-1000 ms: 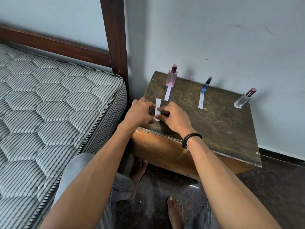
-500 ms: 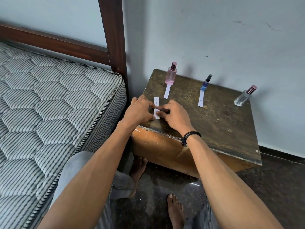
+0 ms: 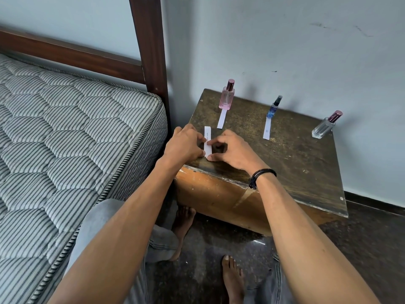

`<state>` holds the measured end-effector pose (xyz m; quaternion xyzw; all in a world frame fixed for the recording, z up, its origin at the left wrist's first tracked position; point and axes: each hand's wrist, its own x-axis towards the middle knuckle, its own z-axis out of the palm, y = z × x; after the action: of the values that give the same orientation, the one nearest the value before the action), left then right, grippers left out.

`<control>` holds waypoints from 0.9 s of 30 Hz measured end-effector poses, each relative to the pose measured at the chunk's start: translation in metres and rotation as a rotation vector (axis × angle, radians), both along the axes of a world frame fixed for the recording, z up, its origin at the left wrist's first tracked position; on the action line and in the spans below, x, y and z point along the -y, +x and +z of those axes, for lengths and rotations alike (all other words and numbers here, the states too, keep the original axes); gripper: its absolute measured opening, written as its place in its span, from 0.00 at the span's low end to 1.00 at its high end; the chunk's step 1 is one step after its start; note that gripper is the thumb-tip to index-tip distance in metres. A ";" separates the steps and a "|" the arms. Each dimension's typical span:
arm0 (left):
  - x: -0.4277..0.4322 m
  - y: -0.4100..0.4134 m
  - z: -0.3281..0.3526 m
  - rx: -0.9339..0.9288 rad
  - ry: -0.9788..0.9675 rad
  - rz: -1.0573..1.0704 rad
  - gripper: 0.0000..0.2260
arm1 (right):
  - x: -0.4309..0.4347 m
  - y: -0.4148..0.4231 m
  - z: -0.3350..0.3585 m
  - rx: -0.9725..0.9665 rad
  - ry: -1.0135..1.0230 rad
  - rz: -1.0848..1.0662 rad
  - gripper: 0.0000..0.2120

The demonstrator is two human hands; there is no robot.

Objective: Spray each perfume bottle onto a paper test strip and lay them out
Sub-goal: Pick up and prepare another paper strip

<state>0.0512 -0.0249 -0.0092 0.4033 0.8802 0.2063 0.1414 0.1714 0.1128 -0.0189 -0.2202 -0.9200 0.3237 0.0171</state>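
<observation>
Strip [image 3: 207, 133] near front edge of table [image 3: 285, 167]

I get soft, even, fairly bright daylight, with one small pale sheen on the dark floor [image 3: 258, 241]. The pink bottle [image 3: 228, 98] throws a faint, blurred shadow rightward on the wall [image 3: 285, 51]. The wide lens slants the bedpost [image 3: 149, 51] and softens the corners.

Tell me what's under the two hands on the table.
A white paper strip, pinched by the left hand and right hand, lying on the wooden table. Fingertips cover its lower end.
</observation>
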 end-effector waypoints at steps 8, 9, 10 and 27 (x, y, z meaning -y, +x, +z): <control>-0.001 0.001 0.000 -0.002 -0.013 -0.002 0.22 | 0.000 -0.001 -0.004 -0.006 0.027 0.001 0.21; -0.001 0.001 0.001 -0.001 -0.015 -0.002 0.22 | 0.000 -0.001 -0.004 -0.010 0.030 0.000 0.21; -0.001 0.001 0.001 -0.001 -0.017 0.000 0.22 | 0.000 -0.001 -0.005 -0.015 0.031 0.000 0.20; -0.002 0.001 0.000 0.041 -0.023 0.021 0.24 | -0.003 0.002 -0.004 -0.297 -0.311 -0.322 0.05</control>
<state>0.0522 -0.0234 -0.0090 0.3880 0.8837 0.2058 0.1618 0.1737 0.1162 -0.0224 -0.3136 -0.7999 0.4829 0.1692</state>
